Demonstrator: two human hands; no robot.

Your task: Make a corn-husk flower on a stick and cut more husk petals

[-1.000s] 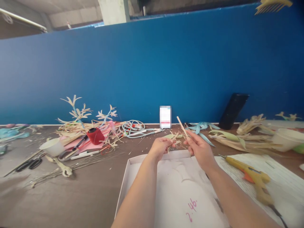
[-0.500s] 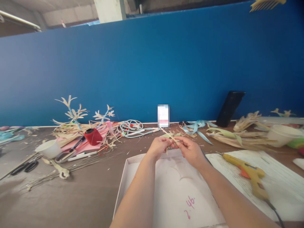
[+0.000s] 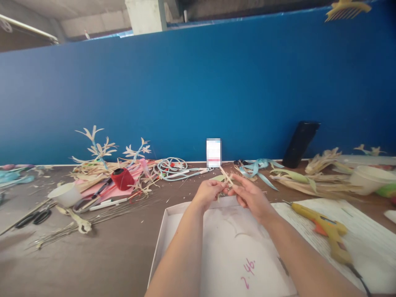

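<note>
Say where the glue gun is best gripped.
Probably by the handle, from above on the near side: the glue gun lies flat on the paper, nozzle pointing left and away, handle turned toward the person.

A single head-worn camera at the near side of the brown worktable (image 3: pixel 102 255) faces forward and slightly down toward the far blue partition wall (image 3: pixel 198 95). Close in, mid-frame, the left hand (image 3: pixel 209 193) and right hand (image 3: pixel 250 197) pinch a thin pale straw strip (image 3: pixel 225 175).
</note>
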